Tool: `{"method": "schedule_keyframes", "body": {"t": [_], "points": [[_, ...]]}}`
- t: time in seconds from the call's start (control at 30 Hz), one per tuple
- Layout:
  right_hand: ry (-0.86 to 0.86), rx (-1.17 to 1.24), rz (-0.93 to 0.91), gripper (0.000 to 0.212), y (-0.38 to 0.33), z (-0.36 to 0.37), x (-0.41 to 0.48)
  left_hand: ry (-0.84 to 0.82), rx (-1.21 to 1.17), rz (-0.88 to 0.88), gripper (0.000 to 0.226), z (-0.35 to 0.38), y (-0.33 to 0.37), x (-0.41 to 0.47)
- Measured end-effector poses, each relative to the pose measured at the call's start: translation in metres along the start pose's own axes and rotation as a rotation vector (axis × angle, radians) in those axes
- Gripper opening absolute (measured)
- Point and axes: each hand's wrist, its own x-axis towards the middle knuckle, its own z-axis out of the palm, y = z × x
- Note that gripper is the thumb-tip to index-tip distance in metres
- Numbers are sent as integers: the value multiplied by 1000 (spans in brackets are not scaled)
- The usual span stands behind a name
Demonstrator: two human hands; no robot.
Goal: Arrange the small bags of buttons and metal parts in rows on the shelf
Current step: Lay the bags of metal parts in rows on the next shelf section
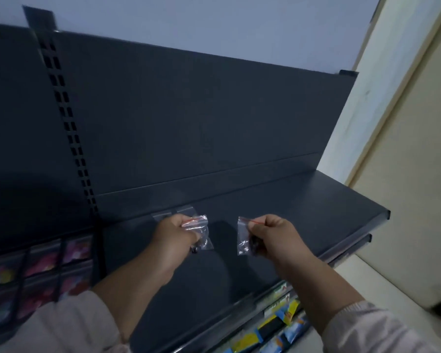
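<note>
Pinching a small clear plastic bag (200, 229) by its red-striped zip edge, the left hand (175, 231) holds it over the matte dark metal shelf (303, 212). Small dark round pieces sag in its crinkled bottom, below the curled fingers. The right hand (274, 234) grips a second crinkled bag (243, 238) the same way, dark bits gathered at its base. Just beyond the left fingers, two flat clear bags (185, 210) lie near the shelf's back edge.

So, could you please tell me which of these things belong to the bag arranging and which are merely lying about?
Job: left hand, gripping left bag; right hand, gripping right bag; placed bags at the back; shelf.
Lying about: colourful packets below; pink packets at left.
</note>
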Motion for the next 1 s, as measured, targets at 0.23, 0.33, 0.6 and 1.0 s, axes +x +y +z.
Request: {"method": "schedule_keyframes", "body": {"t": [0.23, 0.33, 0.6, 1.0], "points": [[-161, -123, -2, 17, 4, -12, 95, 193, 95, 38, 16, 43, -9, 54], [-286, -185, 30, 18, 8, -18, 135, 269, 173, 24, 22, 69, -12, 80], [-449, -283, 23, 18, 18, -12, 227, 392, 485, 24, 21, 112, -10, 138], [-592, -944, -946, 18, 53, -27, 248, 399, 1297, 310, 43, 123, -53, 137]]}}
